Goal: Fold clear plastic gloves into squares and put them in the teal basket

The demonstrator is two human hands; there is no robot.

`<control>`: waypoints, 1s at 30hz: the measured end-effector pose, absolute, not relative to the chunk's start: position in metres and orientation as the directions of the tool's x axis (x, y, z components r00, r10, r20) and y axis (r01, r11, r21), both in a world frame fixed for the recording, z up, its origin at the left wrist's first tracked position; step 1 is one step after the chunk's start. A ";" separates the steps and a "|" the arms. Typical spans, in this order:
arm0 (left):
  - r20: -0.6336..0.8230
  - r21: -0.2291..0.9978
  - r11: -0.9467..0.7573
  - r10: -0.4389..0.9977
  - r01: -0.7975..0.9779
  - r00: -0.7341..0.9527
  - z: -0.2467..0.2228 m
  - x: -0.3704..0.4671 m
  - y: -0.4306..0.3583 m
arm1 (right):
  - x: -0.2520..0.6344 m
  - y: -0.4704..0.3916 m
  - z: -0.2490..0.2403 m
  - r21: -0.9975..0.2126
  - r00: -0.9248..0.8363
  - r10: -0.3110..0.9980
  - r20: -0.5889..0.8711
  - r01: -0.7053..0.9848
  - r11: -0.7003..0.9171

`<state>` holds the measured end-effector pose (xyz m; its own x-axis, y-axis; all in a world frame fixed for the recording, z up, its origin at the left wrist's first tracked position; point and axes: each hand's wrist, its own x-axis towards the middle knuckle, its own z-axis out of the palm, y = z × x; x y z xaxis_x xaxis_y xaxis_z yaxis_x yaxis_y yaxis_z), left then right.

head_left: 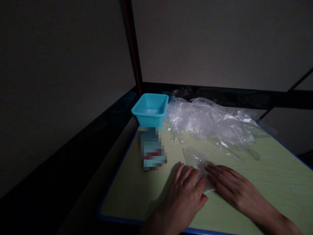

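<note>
A small clear plastic bag [193,157] lies flat on the table in front of me. My left hand [185,194] rests at the bag's left edge, its fingers bent but apart and its palm down. From the right, my right hand [233,186] lies flat with the fingers stretched out over the bag's right side. Part of the bag is hidden under both hands. Behind it spreads a loose heap of crumpled clear plastic [207,122].
The pale yellow-green table [132,195] has a blue edge. At its far left corner stands a turquoise plastic basket [150,120]. A blurred-out rectangular object [152,147] lies in front of the basket. Walls [207,42] rise behind and to the left.
</note>
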<state>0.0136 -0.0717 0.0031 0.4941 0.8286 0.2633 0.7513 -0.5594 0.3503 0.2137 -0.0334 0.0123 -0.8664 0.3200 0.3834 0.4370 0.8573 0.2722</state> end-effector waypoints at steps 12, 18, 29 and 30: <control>0.288 0.441 -0.588 0.808 0.678 0.514 0.005 0.011 -0.070 | 0.213 -0.031 0.011 0.142 -0.863 0.340 0.374 0.415 0.899; 0.317 0.510 -0.564 0.825 0.650 0.468 0.003 0.012 -0.071 | 0.217 -0.029 0.008 -0.038 -0.822 0.400 0.406 0.422 0.906; 0.217 0.715 -0.296 0.955 0.634 0.202 0.006 0.016 -0.065 | 0.218 -0.018 0.021 -0.439 -0.722 0.670 0.171 0.553 0.708; 0.207 0.715 -0.278 0.961 0.641 0.186 0.007 0.016 -0.063 | 0.216 -0.015 0.024 -0.487 -0.706 0.695 0.134 0.564 0.667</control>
<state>0.0161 -0.0634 0.0069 0.1861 0.9605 0.2067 0.6410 -0.2781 0.7153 0.2163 -0.0151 0.0241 -0.7063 0.6951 0.1344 0.5640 0.6672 -0.4867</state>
